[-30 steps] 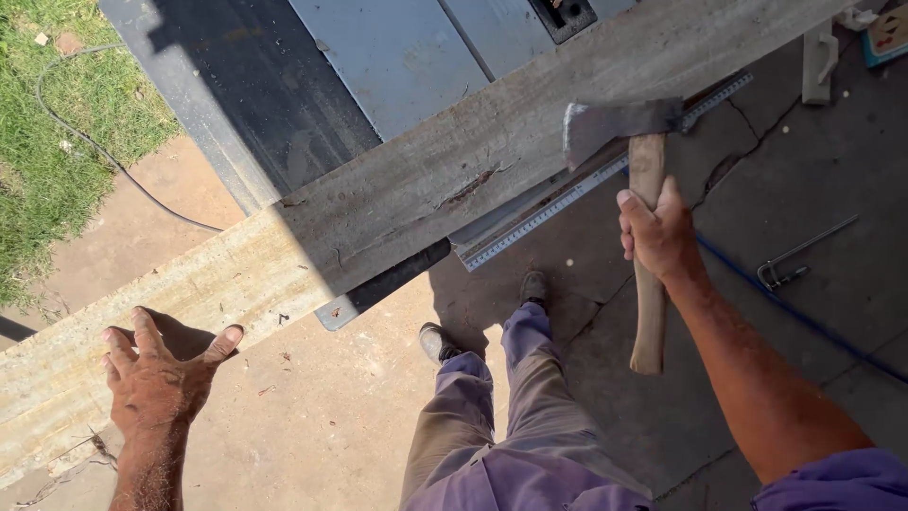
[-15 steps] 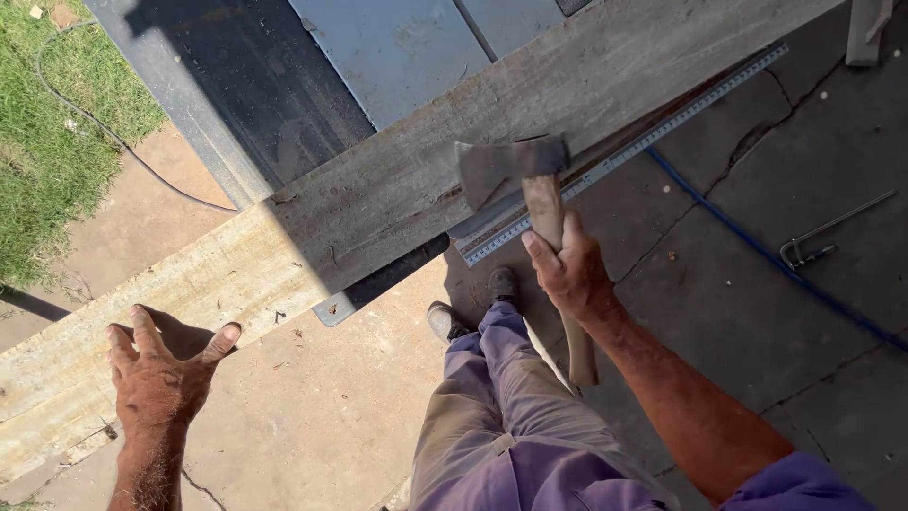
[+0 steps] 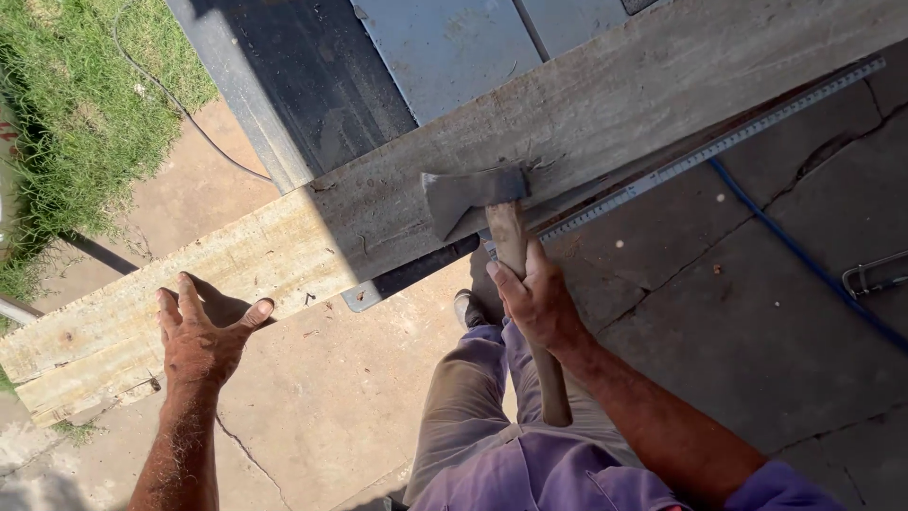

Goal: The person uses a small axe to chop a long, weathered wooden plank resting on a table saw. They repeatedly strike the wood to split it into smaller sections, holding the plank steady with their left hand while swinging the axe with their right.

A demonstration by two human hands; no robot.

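A long weathered wooden plank (image 3: 586, 123) lies slantwise over a metal table. My left hand (image 3: 200, 339) presses flat on the plank's near edge at its sunlit left end, fingers spread. My right hand (image 3: 541, 301) grips the wooden handle of a hatchet (image 3: 473, 197), just below the head. The grey steel head rests against the plank's face near its lower edge, blade pointing left. The handle's end hangs down over my trouser leg.
A metal table top (image 3: 435, 47) with a dark frame lies under the plank. A long metal ruler (image 3: 719, 149) runs along the plank's lower edge. A blue hose (image 3: 804, 255) crosses the cracked concrete floor at right. Grass (image 3: 66, 123) and a thin cable lie at upper left.
My right hand has swung the hatchet leftward and down onto the plank; the head now meets the wood. My left hand has stayed on the plank's left end.
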